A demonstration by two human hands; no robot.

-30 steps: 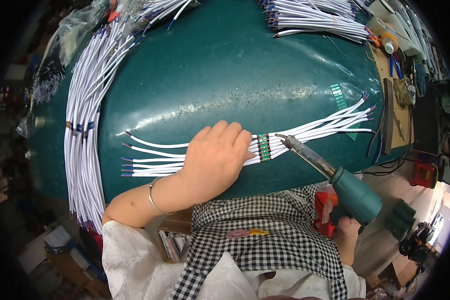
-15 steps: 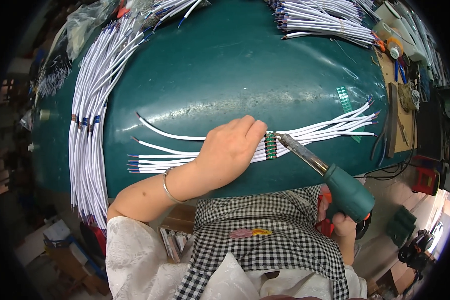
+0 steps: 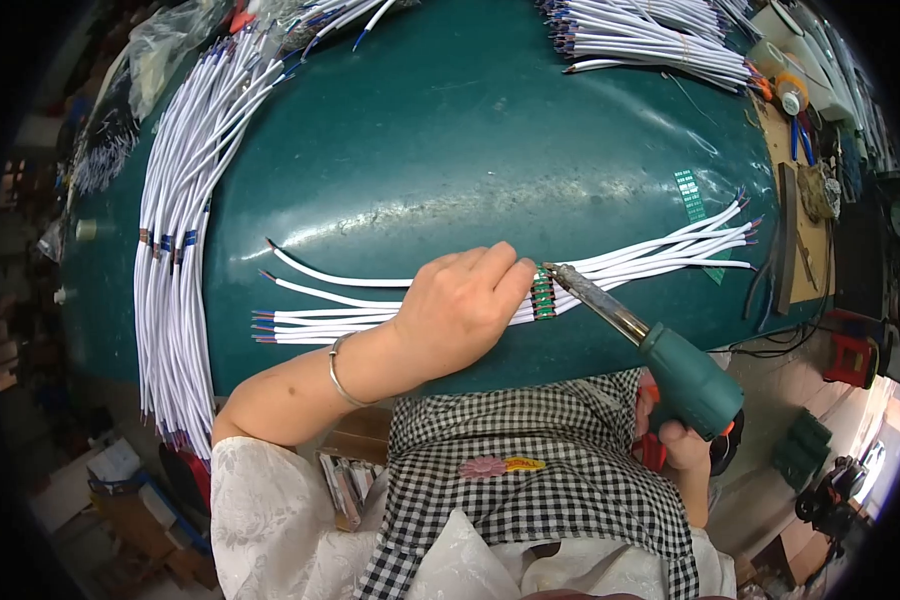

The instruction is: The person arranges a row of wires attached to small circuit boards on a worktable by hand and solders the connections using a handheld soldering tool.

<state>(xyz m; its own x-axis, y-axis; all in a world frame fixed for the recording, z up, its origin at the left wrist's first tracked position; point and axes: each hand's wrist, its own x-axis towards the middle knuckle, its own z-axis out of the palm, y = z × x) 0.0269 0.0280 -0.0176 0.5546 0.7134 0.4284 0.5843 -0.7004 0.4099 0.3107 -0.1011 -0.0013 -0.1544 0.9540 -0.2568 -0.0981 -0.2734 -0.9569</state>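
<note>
My left hand (image 3: pixel 467 303) is closed on one of several white cables (image 3: pixel 340 277), just left of a small green circuit board strip (image 3: pixel 543 293). The cables lie side by side across the table, joined at the strip, with stripped blue and brown wire ends. My right hand (image 3: pixel 680 440) grips a green soldering gun (image 3: pixel 692 378) from below, mostly hidden behind it. Its dark metal tip (image 3: pixel 562 270) meets the upper end of the strip, close to my left fingertips. Whether the tip touches the wire there is too small to tell.
A long bundle of white cables (image 3: pixel 175 190) lies along the left side of the table. More cables (image 3: pixel 630 35) are piled at the far right. A green board panel (image 3: pixel 689 195) lies at the right, near a wooden board (image 3: pixel 808 220) with blue-handled pliers (image 3: pixel 802 140).
The soldering gun has shifted slightly left, its tip moving onto the strip's upper end. My left hand has moved down a little, and the upper cable's left end has dropped.
</note>
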